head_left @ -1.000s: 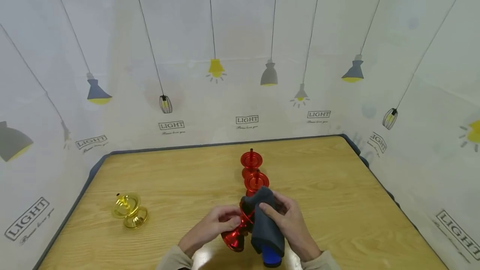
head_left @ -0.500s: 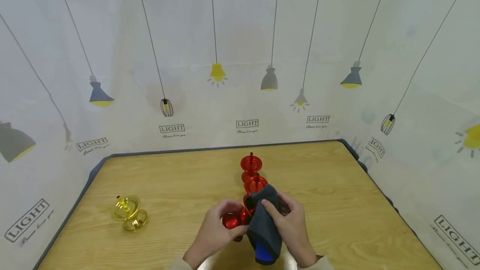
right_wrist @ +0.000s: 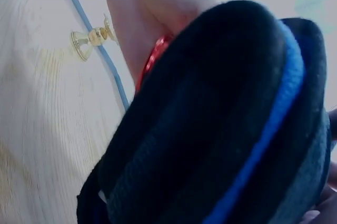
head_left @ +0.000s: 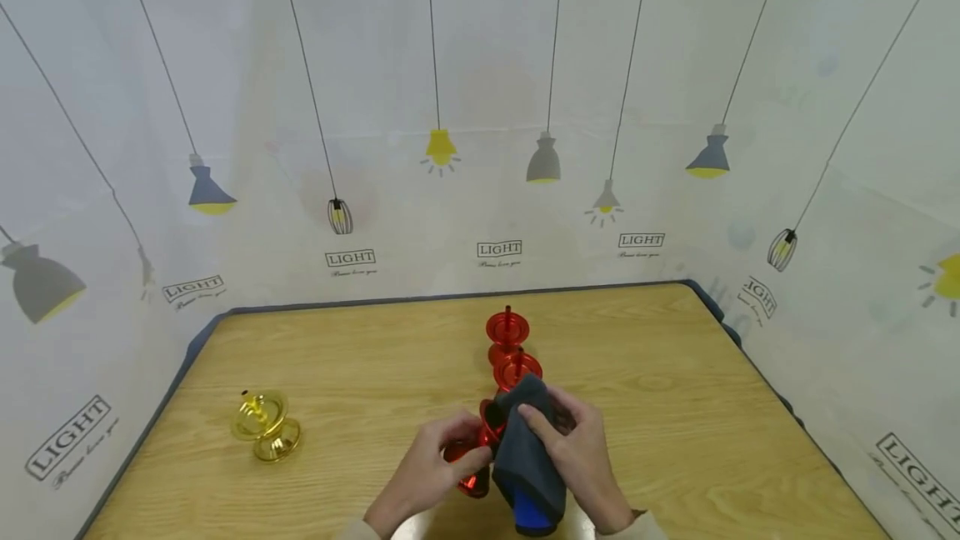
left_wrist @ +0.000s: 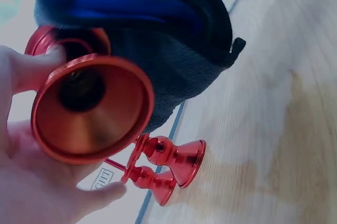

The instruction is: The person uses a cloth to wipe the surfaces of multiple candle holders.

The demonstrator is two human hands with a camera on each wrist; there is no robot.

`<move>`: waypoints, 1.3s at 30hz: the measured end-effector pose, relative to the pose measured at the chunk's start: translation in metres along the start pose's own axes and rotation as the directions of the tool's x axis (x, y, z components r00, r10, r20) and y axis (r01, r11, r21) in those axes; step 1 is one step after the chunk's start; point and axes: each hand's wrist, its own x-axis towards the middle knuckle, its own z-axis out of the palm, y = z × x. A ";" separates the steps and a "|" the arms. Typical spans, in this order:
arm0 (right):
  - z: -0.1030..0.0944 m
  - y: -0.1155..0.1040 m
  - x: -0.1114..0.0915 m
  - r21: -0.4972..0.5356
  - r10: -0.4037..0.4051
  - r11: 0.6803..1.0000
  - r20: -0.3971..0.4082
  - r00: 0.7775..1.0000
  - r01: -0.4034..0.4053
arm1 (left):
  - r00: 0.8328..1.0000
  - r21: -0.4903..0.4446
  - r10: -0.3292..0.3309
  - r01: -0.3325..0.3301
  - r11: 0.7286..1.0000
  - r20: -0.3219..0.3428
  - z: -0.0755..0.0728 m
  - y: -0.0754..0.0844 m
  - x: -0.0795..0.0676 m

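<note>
My left hand (head_left: 427, 463) holds a shiny red candlestick (head_left: 476, 485) by its flared base, tilted; in the left wrist view the hollow underside of that candlestick (left_wrist: 89, 129) faces the camera. A folded dark grey cloth (head_left: 527, 450) with a blue inner side is in my right hand (head_left: 588, 455), thumb on top. The cloth lies against the candlestick's plate end and hides part of it. In the right wrist view the cloth (right_wrist: 195, 119) covers most of the right hand's fingers.
Two more red candlesticks stand beyond my hands, a nearer one (head_left: 508, 375) and a farther one (head_left: 498, 332). A gold candlestick (head_left: 274, 445) stands at the left of the wooden table (head_left: 360, 373). Lamp-printed white sheeting (head_left: 420, 215) borders the table's back and sides.
My left hand has shifted its hold, its thumb now lower, near the cloth, and the candlestick has turned in its fingers. The cloth has moved slightly against the candlestick. The head view has shifted slightly.
</note>
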 end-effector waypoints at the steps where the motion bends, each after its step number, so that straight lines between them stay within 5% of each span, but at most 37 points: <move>1: -0.001 0.000 0.000 0.007 -0.007 1.000 0.010 1.000 0.007 | 0.999 -0.033 0.005 -0.004 0.999 0.047 -0.002 -0.002 0.000; 5: -0.003 0.000 0.000 0.028 -0.012 1.000 0.047 0.999 0.011 | 0.981 -0.161 0.041 -0.010 0.987 0.188 -0.006 -0.007 0.000; 7: -0.003 0.000 0.001 0.033 -0.006 0.999 0.055 0.998 0.004 | 0.980 -0.140 0.041 -0.014 0.990 0.193 -0.005 -0.006 0.000; 10: -0.004 0.000 0.002 0.024 -0.008 1.000 0.041 0.999 0.008 | 0.994 -0.055 0.010 -0.004 0.998 0.109 -0.001 0.000 -0.001; 13: -0.003 0.000 0.004 0.007 -0.011 1.000 0.008 1.000 0.011 | 0.996 0.103 0.075 -0.070 0.992 -0.046 0.009 0.002 -0.001; 17: 0.001 0.000 0.005 -0.015 -0.013 1.000 -0.030 0.999 0.013 | 0.949 0.345 0.234 -0.152 0.926 -0.211 0.020 0.001 0.000; 21: 0.004 0.000 0.006 -0.027 -0.015 1.000 -0.047 0.999 0.014 | 0.924 0.481 0.273 -0.118 0.869 -0.268 0.022 0.002 0.002; 24: 0.005 0.001 0.006 -0.023 -0.007 1.000 -0.050 0.999 0.006 | 0.928 0.511 0.270 -0.108 0.853 -0.256 0.019 0.002 0.002; 27: 0.007 0.004 0.007 -0.019 0.005 1.000 -0.038 0.999 -0.006 | 0.950 0.454 0.225 -0.105 0.885 -0.218 0.014 0.000 0.001; 32: 0.009 0.006 0.007 0.007 0.025 1.000 0.012 1.000 -0.025 | 0.992 0.183 0.078 -0.058 0.982 -0.104 0.004 -0.007 -0.002; 39: 0.009 0.010 0.010 0.022 0.061 0.998 0.081 0.995 -0.063 | 0.999 0.013 -0.026 0.026 1.000 0.039 -0.006 -0.011 -0.004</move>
